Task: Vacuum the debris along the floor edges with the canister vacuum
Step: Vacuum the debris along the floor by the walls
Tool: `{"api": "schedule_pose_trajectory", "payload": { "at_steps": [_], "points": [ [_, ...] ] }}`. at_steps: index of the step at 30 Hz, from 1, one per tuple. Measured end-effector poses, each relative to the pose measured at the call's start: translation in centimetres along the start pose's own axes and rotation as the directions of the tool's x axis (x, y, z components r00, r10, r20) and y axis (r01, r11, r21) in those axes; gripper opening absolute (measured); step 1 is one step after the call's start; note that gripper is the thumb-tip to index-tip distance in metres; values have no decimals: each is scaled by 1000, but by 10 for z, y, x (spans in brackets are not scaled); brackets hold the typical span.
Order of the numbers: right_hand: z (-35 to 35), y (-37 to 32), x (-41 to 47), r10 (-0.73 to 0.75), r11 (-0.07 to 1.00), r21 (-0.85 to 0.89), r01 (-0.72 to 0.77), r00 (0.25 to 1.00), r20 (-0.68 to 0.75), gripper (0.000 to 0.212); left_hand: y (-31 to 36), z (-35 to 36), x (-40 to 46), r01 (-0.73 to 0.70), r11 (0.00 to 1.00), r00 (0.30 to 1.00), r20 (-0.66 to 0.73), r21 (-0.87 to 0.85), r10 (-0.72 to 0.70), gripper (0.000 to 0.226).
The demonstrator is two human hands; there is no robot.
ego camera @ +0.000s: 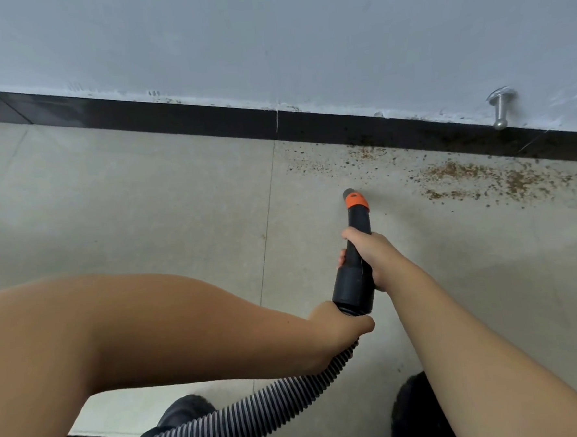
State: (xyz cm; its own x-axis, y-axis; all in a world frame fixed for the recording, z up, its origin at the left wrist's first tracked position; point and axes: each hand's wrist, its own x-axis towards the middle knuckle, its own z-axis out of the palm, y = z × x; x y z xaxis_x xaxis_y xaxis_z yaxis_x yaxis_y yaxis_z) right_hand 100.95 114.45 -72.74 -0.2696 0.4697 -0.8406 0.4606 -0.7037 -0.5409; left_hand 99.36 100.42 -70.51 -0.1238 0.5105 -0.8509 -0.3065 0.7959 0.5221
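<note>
Nozzle (353, 211): my right hand (370, 257) is gripping it, my left hand (341, 323) is clasping the hose (258, 412); floor left looking clean; debris (487, 175) lying far right by the skirting (172, 114), remaining.

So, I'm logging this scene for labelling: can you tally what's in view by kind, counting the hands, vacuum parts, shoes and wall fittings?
Hands: 2, left hand, right hand
Vacuum parts: 2, black nozzle with orange collar, striped ribbed hose
Dark shoes: 2
Silver metal door stop on the wall: 1
Total: 7
</note>
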Motion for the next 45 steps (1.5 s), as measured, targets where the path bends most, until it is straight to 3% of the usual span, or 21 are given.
{"api": "schedule_pose_trajectory", "payload": {
  "at_steps": [4, 12, 16, 25, 31, 45],
  "points": [
    [7, -5, 2, -25, 1000, 13, 25, 1000, -19, 12, 4, -6, 0, -16, 1000, 1000, -15, -19, 16, 16],
    [64, -24, 9, -32, 987, -152, 55, 988, 148, 14, 4, -36, -3, -29, 991, 988, -156, -127, 9, 16],
    [78, -36, 15, -39, 991, -119, 60, 985, 169, 15, 14, -50, 1, -56, 987, 977, -213, -148, 23, 16],
    [18, -36, 27, -30, 1000, 1, 30, 999, 17, 13, 31, -24, 18, -32, 999, 998, -54, -21, 30, 19],
    [-8, -49, 37, -14, 995, 94, 21, 997, -78, 15, 51, -14, 30, -65, 998, 997, -36, 0, 65, 31],
    [73, -53, 35, -26, 990, -130, 49, 984, 177, 14, 31, -49, 19, -45, 988, 973, -231, -146, 10, 19]
  ]
}}
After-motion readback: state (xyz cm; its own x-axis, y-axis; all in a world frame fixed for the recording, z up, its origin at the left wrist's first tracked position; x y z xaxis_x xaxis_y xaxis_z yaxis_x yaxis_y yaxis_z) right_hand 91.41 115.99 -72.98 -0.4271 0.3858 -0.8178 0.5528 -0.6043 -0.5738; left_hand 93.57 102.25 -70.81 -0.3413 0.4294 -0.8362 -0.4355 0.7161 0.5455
